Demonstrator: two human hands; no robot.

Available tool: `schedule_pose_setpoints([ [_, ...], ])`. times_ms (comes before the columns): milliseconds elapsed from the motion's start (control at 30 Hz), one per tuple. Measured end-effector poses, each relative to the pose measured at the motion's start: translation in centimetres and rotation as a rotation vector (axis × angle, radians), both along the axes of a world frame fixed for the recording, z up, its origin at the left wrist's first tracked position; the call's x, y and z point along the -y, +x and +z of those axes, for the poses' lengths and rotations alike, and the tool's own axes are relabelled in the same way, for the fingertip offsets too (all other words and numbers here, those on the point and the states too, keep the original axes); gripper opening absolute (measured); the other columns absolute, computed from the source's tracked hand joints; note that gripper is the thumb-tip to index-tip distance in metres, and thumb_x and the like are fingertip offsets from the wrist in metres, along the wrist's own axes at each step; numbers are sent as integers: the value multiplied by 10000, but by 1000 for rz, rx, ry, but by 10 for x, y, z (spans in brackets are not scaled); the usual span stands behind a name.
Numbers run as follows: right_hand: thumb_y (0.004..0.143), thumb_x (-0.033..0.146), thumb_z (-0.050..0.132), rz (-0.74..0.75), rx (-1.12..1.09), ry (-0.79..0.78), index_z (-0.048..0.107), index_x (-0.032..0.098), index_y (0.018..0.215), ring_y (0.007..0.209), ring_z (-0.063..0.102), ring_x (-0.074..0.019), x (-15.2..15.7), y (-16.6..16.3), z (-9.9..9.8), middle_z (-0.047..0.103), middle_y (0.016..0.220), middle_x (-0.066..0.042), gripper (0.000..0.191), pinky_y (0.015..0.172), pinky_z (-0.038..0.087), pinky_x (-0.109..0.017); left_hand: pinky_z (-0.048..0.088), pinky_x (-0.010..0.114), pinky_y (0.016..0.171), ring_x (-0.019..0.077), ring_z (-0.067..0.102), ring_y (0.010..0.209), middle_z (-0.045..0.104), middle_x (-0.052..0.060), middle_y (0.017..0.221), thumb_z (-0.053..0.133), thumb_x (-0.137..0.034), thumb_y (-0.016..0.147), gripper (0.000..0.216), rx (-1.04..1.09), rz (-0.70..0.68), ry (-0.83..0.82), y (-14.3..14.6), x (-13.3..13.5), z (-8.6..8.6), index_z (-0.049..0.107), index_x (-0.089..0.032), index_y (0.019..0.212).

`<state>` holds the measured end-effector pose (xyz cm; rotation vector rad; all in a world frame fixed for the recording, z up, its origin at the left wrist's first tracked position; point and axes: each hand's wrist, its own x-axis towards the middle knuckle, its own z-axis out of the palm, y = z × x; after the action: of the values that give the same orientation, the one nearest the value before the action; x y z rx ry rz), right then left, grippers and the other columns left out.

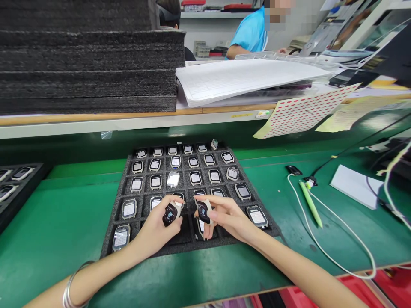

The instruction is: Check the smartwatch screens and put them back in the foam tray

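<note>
A black foam tray [111,239] lies on the green bench and holds several small smartwatch bodies [195,177] in its pockets. My left hand [157,229] is closed around one watch body [170,213] with a lit dark screen, held just above the tray's near rows. My right hand [226,216] pinches a second watch body [203,211], its screen also lit. The two hands are close together over the tray's front middle. A bracelet sits on my left wrist [72,288].
A stack of black foam sheets [86,55] stands on the shelf at upper left, with papers [244,77] and a dotted sticker sheet [302,113] to its right. Another tray [16,179] lies at far left. A green pen [311,203], white cable [337,244] and white pad [355,186] lie at right. A person in blue [252,32] sits behind.
</note>
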<state>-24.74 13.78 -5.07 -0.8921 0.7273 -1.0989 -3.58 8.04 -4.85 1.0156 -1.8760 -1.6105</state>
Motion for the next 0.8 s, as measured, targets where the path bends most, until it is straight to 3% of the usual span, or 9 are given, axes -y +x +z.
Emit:
schedule_pose_setpoints([
  [333, 867, 343, 665, 32, 5, 42, 494, 150, 1310, 625, 694, -212, -3, 2, 1, 644, 945, -109, 513, 540, 576, -288, 384, 210, 502, 96, 448, 541, 507, -21, 787, 541, -205, 840, 311, -34, -25, 100, 0, 1, 0, 470, -216, 1142],
  [533, 893, 315, 609, 39, 23, 119, 436, 172, 1293, 671, 683, -200, 0, 2, 2, 633, 1018, -126, 459, 502, 557, -255, 504, 287, 679, 179, 556, 812, 552, 49, 971, 612, -220, 796, 450, -281, -78, 342, -3, 2, 4, 443, -218, 1212],
  [700, 883, 311, 600, 12, 6, 103, 462, 185, 1143, 620, 674, -187, 0, 3, -3, 637, 937, -82, 320, 484, 541, -246, 478, 356, 849, 226, 561, 1004, 609, 76, 1061, 525, -204, 826, 386, -338, -43, 507, 0, 6, 8, 478, -208, 1209],
  [800, 883, 275, 580, -16, -29, 89, 439, 206, 1181, 615, 674, -184, 0, 3, -7, 627, 932, -60, 337, 470, 541, -246, 467, 370, 885, 238, 552, 1048, 630, 76, 1071, 512, -207, 827, 369, -319, -34, 513, 2, 9, 9, 509, -196, 1196],
])
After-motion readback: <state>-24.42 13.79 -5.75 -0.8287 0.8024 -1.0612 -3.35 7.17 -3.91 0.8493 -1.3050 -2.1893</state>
